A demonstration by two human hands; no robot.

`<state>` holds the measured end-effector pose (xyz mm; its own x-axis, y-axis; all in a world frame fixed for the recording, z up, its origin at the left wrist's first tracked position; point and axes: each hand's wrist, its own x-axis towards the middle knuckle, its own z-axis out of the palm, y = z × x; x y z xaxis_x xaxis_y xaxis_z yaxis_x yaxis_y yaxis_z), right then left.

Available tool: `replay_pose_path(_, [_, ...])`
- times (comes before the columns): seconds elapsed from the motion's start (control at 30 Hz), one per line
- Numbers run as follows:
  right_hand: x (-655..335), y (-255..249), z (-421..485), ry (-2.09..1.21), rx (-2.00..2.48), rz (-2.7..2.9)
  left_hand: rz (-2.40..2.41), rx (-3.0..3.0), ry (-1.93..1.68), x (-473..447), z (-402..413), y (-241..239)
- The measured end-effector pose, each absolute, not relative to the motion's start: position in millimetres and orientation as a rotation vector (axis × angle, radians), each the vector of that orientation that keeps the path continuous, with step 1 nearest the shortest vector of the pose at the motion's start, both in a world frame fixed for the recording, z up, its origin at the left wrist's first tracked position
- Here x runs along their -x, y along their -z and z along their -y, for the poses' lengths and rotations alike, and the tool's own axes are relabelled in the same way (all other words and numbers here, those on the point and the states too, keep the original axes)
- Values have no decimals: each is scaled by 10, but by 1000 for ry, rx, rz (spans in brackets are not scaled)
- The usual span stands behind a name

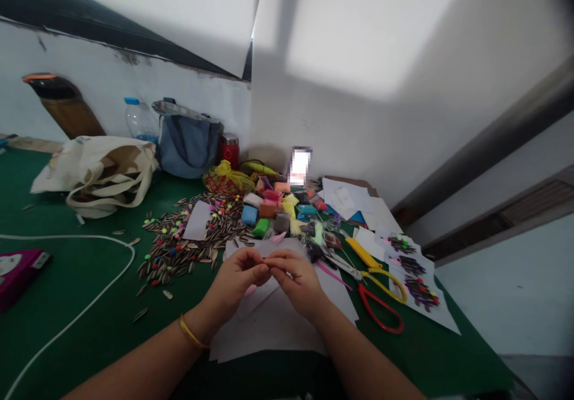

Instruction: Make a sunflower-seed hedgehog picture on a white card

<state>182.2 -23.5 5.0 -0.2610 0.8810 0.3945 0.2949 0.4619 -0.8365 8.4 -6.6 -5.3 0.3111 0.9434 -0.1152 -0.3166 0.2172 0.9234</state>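
Note:
My left hand (237,280) and my right hand (296,277) meet fingertip to fingertip above white paper sheets (273,328). Both are closed in a pinch, and whatever lies between the fingers is too small or hidden to name. A bit of pink clay (250,290) shows on the paper just under my left hand. Left of my hands spreads a heap of striped sunflower seeds (201,250) mixed with small coloured balls. Packets of coloured modelling clay (269,210) are gathered behind my hands.
Scissors with one yellow and one red handle (381,316) and a yellow cutter (363,252) lie at the right. Beyond them, a sheet (442,313) bears seed clusters. A blue bag (188,143), a cream cloth bag (94,167) and a lit phone (299,165) stand behind. A white cable (98,297) curves across the left.

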Motion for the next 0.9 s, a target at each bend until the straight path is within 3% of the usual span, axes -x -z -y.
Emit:
replay_pose_path(0.27, [-1986,-66,190,-762,1028,1925,-819,-869,-1104,-70,9,61])
replay_pose_path(0.4, [-2270,-19,63,-440,1496,1862,-948,-849,-1088,-60,-28,85])
replay_pose_path(0.53, [-2413,-27,51,-387,1890,2179,-971,-843,-1080,-54,-46,94])
replay_pose_path(0.73, [-2315,-13,117,-260,1926,2432,-959,-855,-1027,-63,-22,25])
replay_pose_path(0.9, [-2285,-18,115,-234,1846,2272,-984,-901,-1000,-55,-28,53])
